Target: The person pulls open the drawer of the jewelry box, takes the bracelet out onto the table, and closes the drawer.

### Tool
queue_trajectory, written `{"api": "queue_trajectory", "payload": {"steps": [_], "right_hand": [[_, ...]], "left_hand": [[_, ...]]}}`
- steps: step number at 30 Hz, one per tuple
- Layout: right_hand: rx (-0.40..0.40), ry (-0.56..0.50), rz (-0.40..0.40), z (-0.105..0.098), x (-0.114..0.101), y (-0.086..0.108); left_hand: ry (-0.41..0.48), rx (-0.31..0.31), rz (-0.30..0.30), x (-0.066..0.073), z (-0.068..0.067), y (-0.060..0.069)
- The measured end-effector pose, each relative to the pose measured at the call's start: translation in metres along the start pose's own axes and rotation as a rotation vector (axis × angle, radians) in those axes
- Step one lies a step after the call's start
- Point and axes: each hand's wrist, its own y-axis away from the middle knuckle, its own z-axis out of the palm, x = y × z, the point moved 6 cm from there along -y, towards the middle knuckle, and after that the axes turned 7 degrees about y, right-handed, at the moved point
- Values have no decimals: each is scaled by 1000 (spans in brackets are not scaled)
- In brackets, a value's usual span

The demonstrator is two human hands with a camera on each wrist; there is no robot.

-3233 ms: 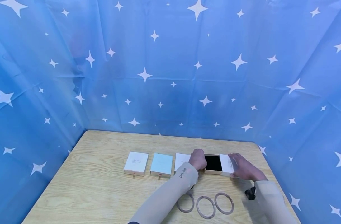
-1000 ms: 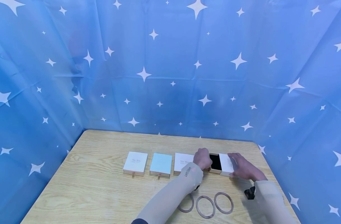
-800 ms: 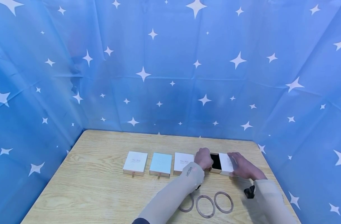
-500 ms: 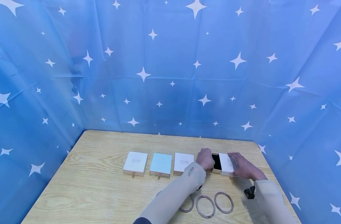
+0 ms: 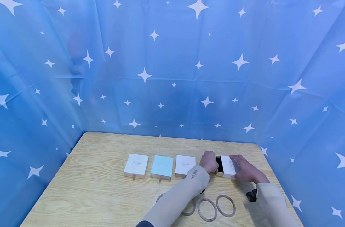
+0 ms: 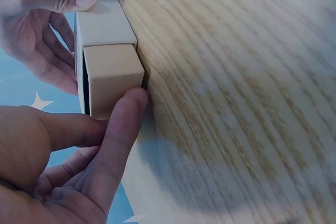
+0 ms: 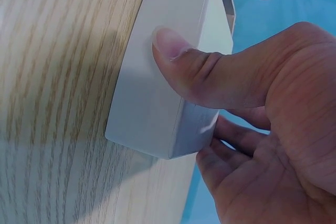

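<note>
A white drawer box (image 5: 227, 166) lies at the right end of a row of boxes, partly pulled out. My right hand (image 5: 247, 170) grips its white sleeve (image 7: 149, 72), thumb on the near side and fingers on the far side. At the left, my left hand (image 5: 209, 161) holds the outer end of the beige drawer (image 6: 113, 72) with thumb and fingertips. Only a narrow strip of the black lining (image 5: 219, 164) shows inside. Nearer me lie several greyish bangles, among them a middle bangle (image 5: 199, 210) and a right bangle (image 5: 234, 206); my left forearm partly covers others.
To the left stand a white box (image 5: 185, 164), a pale blue box (image 5: 162, 166) and another white box (image 5: 136, 164), all closed. They sit on a wooden table (image 5: 98, 189). Behind it hangs a blue curtain (image 5: 172, 63) with white stars.
My left hand has moved right with the drawer, which has slid further into its sleeve, so less black lining shows. My right hand and the sleeve have stayed in place.
</note>
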Motion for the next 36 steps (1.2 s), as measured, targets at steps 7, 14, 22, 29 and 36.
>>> {"api": "queue_trajectory", "payload": {"steps": [7,14,22,29,36], "right_hand": [[3,8,6,1,1,1],[6,3,-1,-1,-1,0],[8,-7,-10,1,1,0],[11,-32,-25,2,0,0],[11,-20,-19,1,0,0]], "left_hand": [[7,-9,9,4,3,2],[13,-16,19,9,6,2],[-22,22,54,10,13,-3],[-51,13,45,11,17,-6],[-66,-1,35,13,19,-6]]}}
